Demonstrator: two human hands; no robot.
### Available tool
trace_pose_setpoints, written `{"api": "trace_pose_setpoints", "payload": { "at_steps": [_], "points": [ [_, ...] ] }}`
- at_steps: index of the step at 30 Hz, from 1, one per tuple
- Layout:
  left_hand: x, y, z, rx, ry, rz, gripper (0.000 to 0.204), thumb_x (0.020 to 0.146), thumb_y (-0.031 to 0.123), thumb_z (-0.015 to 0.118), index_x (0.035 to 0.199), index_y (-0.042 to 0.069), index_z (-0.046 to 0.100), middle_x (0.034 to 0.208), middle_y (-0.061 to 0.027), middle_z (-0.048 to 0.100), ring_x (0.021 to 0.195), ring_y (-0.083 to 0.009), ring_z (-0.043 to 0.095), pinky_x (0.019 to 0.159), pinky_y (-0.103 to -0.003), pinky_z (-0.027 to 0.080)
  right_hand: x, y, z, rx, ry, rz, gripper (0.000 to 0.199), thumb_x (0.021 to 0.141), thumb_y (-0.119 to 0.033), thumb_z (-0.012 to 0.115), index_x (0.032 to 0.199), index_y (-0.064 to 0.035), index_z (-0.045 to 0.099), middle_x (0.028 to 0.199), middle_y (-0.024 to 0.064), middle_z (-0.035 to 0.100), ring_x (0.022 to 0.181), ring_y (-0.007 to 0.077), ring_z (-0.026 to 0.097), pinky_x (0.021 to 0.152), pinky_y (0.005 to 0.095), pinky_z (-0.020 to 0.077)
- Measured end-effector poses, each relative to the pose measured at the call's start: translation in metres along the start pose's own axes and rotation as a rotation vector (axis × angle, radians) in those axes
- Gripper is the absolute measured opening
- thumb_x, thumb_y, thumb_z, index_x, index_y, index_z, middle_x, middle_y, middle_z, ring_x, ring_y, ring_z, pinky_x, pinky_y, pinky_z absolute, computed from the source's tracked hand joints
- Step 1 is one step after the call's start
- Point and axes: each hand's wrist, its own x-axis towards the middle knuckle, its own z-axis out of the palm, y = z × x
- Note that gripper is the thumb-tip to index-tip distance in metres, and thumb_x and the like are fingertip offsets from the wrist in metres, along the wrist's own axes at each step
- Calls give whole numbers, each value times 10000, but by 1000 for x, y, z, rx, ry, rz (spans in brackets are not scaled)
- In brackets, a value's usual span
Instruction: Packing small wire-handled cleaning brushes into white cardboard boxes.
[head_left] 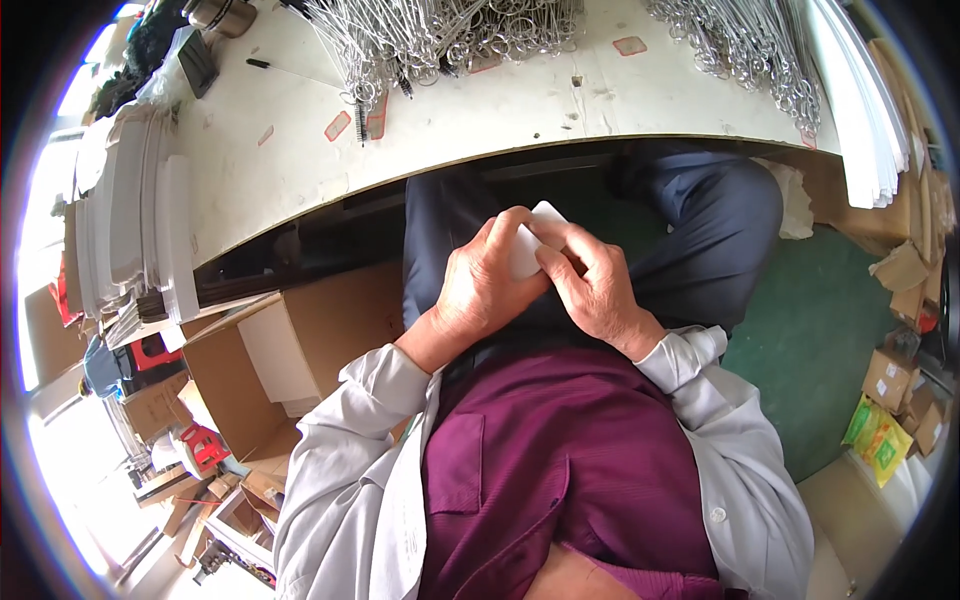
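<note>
Head view. At the centre of the frame, the left hand (480,290) and the right hand (598,285) meet over the lap, below the bench edge. Both hold a small white flat card (530,245) with rounded corners. The fingers of the left hand curl around its left side; the fingers (560,262) of the right hand press on its right side, the thumb lying across its face. The card's upper corner stands clear above the knuckles.

Across the top of the frame runs the white bench (480,125), its edge bent by the lens. On it, at upper centre, lies a heap of metal wire rings (430,35); a second heap (750,45) lies at upper right. Small red-outlined labels (338,125) are scattered on the surface. At the left end of the bench stand stacks of white sheets (130,210). Below them, at lower left, an open cardboard box (290,350) sits on the floor. At right, green floor covering (820,330) and small cartons (885,378).
</note>
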Motion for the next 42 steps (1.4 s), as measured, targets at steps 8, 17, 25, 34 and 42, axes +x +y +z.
{"api": "trace_pose_setpoints", "payload": {
  "at_steps": [8, 17, 25, 34, 42],
  "points": [
    [-8, -2, 5, 93, -79, 23, 494, 804, 217, 803, 1202, 79, 544, 1011, -197, 686, 837, -414, 725, 687, -488, 616, -13, 11, -1, 188, 44, 244, 360, 969, -95, 704, 1291, 39, 613, 968, 132, 752, 902, 127, 722, 771, 288, 571],
    [-17, 0, 9, -12, -33, -59, 520, 821, 205, 811, 1217, 63, 505, 1029, -216, 705, 870, -406, 733, 720, -467, 611, -6, 5, -3, -380, -8, -78, 347, 1051, -266, 593, 1130, 41, 737, 902, 221, 743, 745, 314, 712, 712, 344, 569],
    [-19, -2, 14, 49, 37, -122, 626, 806, 216, 824, 1286, 52, 457, 928, -218, 724, 828, -406, 741, 683, -478, 610, -4, 3, 5, 160, -9, 366, 198, 978, -100, 686, 1093, 51, 741, 869, 60, 769, 836, 47, 675, 713, 245, 545],
    [-21, 1, 16, 80, 71, -68, 615, 778, 207, 826, 1267, 15, 505, 930, -213, 719, 809, -389, 735, 660, -456, 612, 0, 8, 9, 226, 71, 462, 119, 936, -68, 734, 953, 35, 678, 805, 95, 745, 694, 77, 676, 615, 233, 540],
    [-28, -3, 16, 73, -17, -111, 511, 770, 180, 816, 1200, -7, 614, 1040, -208, 702, 939, -390, 712, 791, -449, 593, -2, 22, 3, 369, 81, 497, 178, 959, -141, 734, 911, 19, 673, 668, 37, 656, 447, 58, 518, 391, 234, 392]
  ]
}}
